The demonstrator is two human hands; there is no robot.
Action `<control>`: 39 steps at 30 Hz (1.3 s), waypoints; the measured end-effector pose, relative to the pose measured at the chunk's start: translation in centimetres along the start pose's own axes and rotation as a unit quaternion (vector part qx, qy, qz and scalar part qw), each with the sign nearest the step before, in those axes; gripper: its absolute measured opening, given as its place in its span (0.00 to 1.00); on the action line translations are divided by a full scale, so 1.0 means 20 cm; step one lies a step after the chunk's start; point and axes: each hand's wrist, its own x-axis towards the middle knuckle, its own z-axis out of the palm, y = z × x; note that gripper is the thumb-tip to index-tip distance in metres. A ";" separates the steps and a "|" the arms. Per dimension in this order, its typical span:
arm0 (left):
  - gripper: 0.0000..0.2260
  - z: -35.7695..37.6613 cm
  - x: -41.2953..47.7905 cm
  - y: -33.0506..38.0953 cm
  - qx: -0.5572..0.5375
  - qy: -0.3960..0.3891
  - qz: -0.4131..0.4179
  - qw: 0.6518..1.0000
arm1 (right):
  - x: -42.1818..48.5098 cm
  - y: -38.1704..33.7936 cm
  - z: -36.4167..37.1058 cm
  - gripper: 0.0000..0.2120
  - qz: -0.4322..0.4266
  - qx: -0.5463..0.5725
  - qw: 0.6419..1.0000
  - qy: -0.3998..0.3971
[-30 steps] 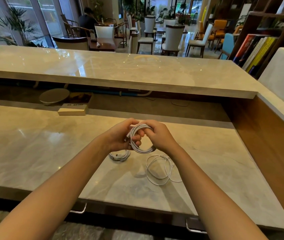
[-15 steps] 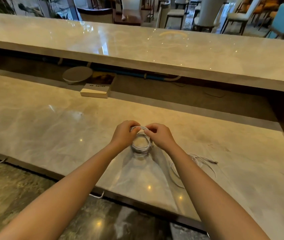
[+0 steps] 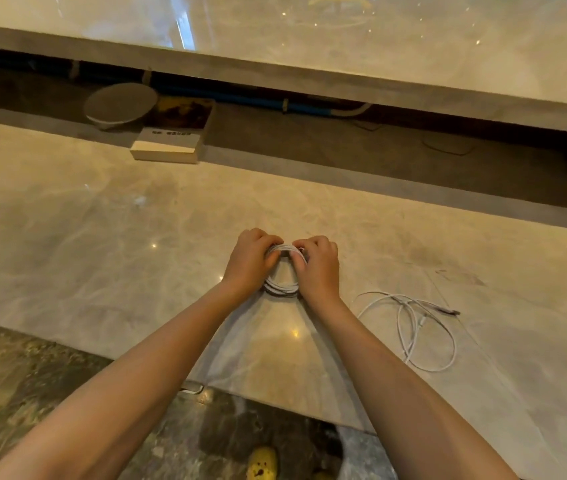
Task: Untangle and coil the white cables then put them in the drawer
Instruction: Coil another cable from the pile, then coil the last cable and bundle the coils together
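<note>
Both hands, left [image 3: 249, 259] and right [image 3: 316, 266], each have a grip closed on the coiled cable [image 3: 282, 287] mid-desk [image 3: 102, 237]. A loose cable [image 3: 413, 327] sprawls right; a box [image 3: 167, 147] and round disc [image 3: 121, 103] sit far left.

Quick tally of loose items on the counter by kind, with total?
White cables: 2, a coiled white cable in both hands, a loose white cable on the marble
Round grey discs: 1
Flat rectangular boxes: 1
Total: 4
</note>
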 end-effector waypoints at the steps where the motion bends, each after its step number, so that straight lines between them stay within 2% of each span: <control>1: 0.12 0.00 0.00 0.00 0.001 0.001 0.001 1.000 | 0.01 0.01 0.00 0.12 0.004 0.006 1.000 -0.018; 6: 0.14 -0.03 0.01 0.02 0.035 0.024 0.000 0.999 | 0.01 0.02 -0.09 0.22 0.016 0.046 0.989 -0.137; 9: 0.13 -0.05 0.01 0.15 0.052 0.048 0.016 0.997 | 0.00 0.10 -0.26 0.20 0.021 0.067 0.990 -0.122; 11: 0.12 -0.03 -0.01 0.28 0.024 0.036 0.047 0.998 | -0.02 0.22 -0.40 0.15 0.014 0.020 0.995 -0.094; 15: 0.13 0.14 -0.09 0.52 -0.025 -0.077 0.098 0.992 | -0.09 0.44 -0.65 0.14 0.053 -0.108 0.992 -0.047; 17: 0.17 0.27 -0.11 0.58 0.002 -0.140 0.090 0.986 | -0.14 0.53 -0.73 0.14 0.084 -0.196 0.973 -0.086; 19: 0.19 0.37 -0.12 0.60 0.028 -0.179 0.080 0.980 | -0.18 0.60 -0.77 0.13 0.104 -0.233 0.959 -0.125; 24: 0.11 0.47 -0.15 0.63 0.026 -0.157 0.070 0.985 | -0.26 0.70 -0.80 0.07 0.134 -0.182 0.970 -0.090; 26: 0.11 0.46 -0.17 0.64 0.005 -0.151 0.077 0.985 | -0.28 0.70 -0.85 0.07 0.159 -0.101 0.981 -0.049; 28: 0.11 0.42 -0.19 0.66 -0.013 -0.152 0.085 0.985 | -0.31 0.68 -0.92 0.06 0.157 -0.002 0.987 0.029; 31: 0.13 0.30 -0.19 0.76 -0.088 -0.112 0.087 0.986 | -0.33 0.54 -1.06 0.04 0.107 0.141 0.980 0.092; 34: 0.14 0.15 -0.17 0.97 -0.175 -0.051 0.129 0.975 | -0.34 0.37 -1.18 0.05 0.040 0.189 0.978 0.085; 39: 0.13 -0.09 -0.20 1.29 -0.236 -0.079 0.188 0.950 | -0.36 0.17 -1.36 0.10 -0.013 0.239 0.967 0.084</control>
